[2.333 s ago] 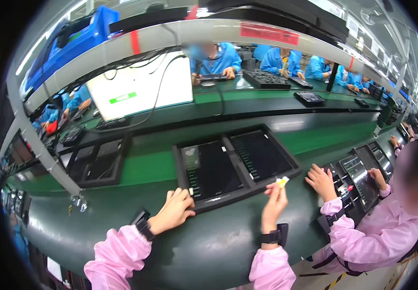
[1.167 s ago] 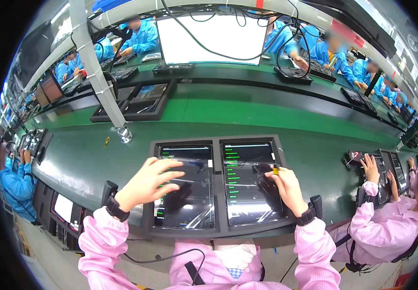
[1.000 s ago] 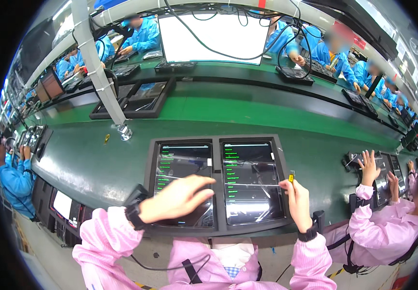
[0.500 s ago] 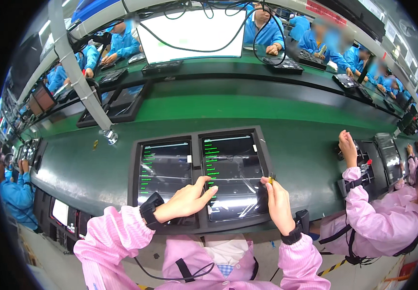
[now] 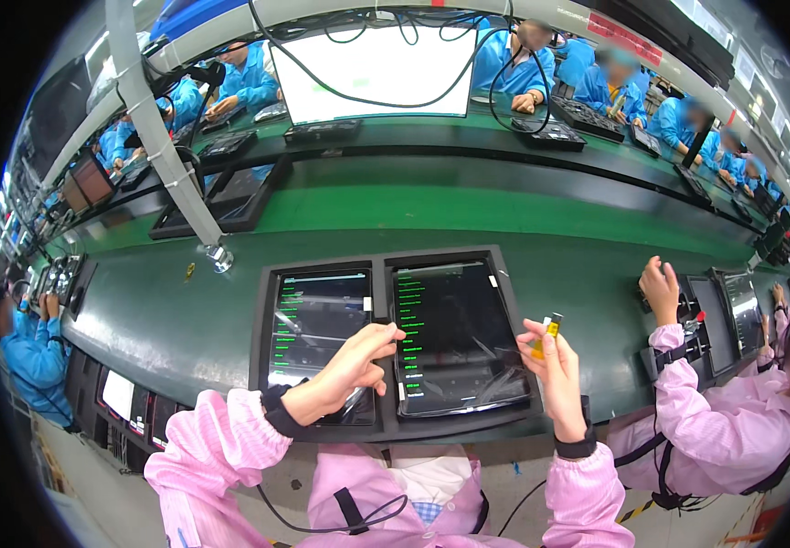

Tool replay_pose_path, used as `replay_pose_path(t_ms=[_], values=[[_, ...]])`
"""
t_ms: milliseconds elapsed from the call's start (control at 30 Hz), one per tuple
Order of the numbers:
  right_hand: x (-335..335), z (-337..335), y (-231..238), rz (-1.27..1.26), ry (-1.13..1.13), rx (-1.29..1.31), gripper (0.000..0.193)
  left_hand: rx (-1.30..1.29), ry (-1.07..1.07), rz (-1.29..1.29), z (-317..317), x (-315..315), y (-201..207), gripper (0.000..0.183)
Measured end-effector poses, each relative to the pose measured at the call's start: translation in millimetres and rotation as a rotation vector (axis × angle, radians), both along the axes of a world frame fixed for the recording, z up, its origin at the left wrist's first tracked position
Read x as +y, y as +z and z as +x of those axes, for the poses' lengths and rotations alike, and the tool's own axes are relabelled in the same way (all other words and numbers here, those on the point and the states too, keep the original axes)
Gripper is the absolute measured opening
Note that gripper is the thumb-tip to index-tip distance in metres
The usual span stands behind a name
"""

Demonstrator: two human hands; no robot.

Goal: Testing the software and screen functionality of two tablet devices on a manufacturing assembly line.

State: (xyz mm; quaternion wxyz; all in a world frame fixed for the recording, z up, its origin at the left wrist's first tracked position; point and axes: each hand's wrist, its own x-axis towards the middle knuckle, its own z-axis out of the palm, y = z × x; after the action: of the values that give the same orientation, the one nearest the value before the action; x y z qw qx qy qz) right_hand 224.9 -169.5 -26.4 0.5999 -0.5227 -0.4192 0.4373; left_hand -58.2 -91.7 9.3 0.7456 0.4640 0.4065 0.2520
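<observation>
Two tablets lie side by side in a black foam tray [image 5: 378, 301], the left tablet [image 5: 322, 310] and the right tablet [image 5: 459, 338], both showing green text lines on dark screens. My left hand [image 5: 344, 373] hovers over the gap between them, its index finger reaching to the left edge of the right tablet's screen. It holds nothing, its fingers apart, and it covers the lower part of the left tablet. Just right of the tray, my right hand [image 5: 555, 374] pinches a small yellow item [image 5: 547, 333] with a dark and white end; its exact kind does not show.
A metal post [image 5: 175, 183] stands on the green bench [image 5: 157, 297] beyond the tray. A large white monitor [image 5: 376, 78] faces me at the back. At the right, a co-worker in pink [image 5: 724, 384] sits near black fixtures [image 5: 701, 310]. People in blue sit across the bench.
My right hand has drawn away from the right tablet's edge and turned, showing more of the yellow item. My left index finger has risen slightly. The right tablet's green list looks different.
</observation>
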Motion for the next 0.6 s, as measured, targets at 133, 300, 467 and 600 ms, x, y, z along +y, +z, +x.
replay_pose_path(t_ms=[133,300,467,600], values=[[-25.6,-1.8,3.1,-0.119,0.052,-0.100,0.036,0.010,-0.064,-0.091,-9.5,-18.3,0.8,0.045],[-40.2,-1.8,-10.5,-0.090,-0.041,-0.063,0.039,0.200,-0.273,0.064,-19.1,-32.0,4.4,0.041],[-64.2,1.2,-16.9,0.032,-0.220,-0.076,0.036,0.713,-0.400,1.313,-47.4,29.8,22.4,0.028],[-89.9,-7.0,-31.0,0.110,-0.477,0.009,0.031,0.640,-0.605,1.546,-50.2,65.7,12.2,0.031]])
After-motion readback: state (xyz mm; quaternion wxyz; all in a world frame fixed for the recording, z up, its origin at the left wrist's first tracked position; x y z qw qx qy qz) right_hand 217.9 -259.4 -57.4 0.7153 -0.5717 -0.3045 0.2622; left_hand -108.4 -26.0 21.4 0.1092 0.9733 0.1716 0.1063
